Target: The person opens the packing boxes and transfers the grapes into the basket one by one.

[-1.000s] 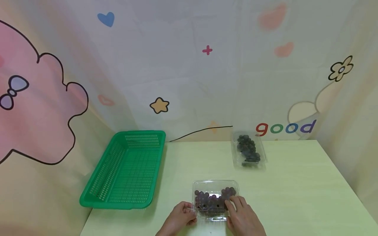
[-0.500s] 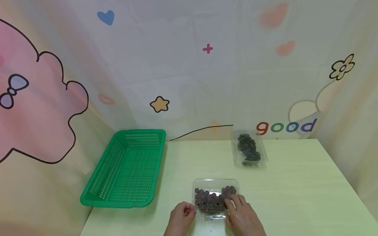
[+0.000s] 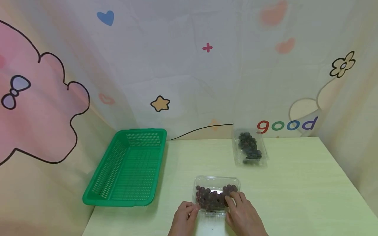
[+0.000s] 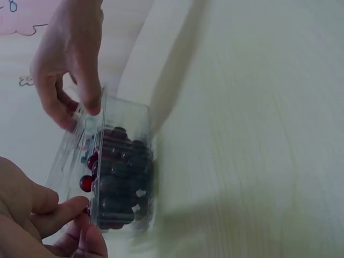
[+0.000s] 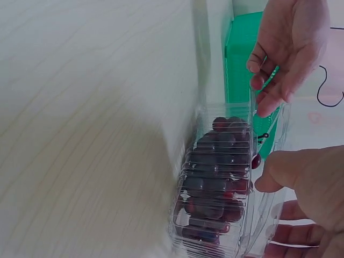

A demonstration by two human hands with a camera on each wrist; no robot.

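Note:
A clear plastic clamshell box (image 3: 218, 178) of dark red grapes (image 3: 211, 199) lies at the front of the table in the head view. My left hand (image 3: 184, 218) pinches the edge at its near left corner with thumb and fingertips. My right hand (image 3: 245, 213) grips the right side of the box, thumb at the front and fingers curled over the top. Both wrist views show the box side-on, its lid (image 4: 67, 153) seemingly a little apart from the base. One grape (image 4: 86, 183) bulges past the rim. What lies between the left fingertips is partly hidden.
A green plastic basket (image 3: 152, 196) stands on the left of the pale table (image 3: 304, 183). At the back, right of centre, lies a second clear box of dark grapes (image 3: 248, 144). A printed curtain (image 3: 189, 65) hangs behind the table.
My left hand has shifted right, from the left side of the box to its near left corner, fingers drawn together. The right hand keeps its grip. The box stays about where it was.

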